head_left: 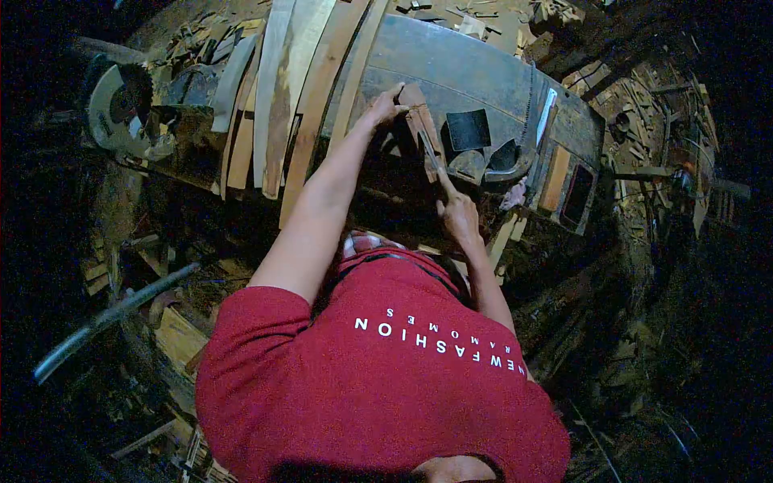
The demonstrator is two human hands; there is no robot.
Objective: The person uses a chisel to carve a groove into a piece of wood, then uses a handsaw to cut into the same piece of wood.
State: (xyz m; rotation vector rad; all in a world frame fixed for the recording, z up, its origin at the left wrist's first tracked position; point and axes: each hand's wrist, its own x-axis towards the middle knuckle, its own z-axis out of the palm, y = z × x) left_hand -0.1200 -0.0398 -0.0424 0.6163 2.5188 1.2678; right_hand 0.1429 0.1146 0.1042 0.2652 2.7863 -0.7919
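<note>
My left hand grips the far end of a short brown wooden piece, which lies tilted over the near edge of the workbench. Closed round the handle of a slim tool is my right hand, close to the wood's near end. The tool's dark, narrow blade lies along the wood; its exact kind cannot be made out. A black square pad rests on the bench just right of the wood.
Long curved planks lie across the bench's left part and overhang its near edge. A round saw-like wheel stands far left. A metal pipe slants at lower left. Wood scraps are piled at right.
</note>
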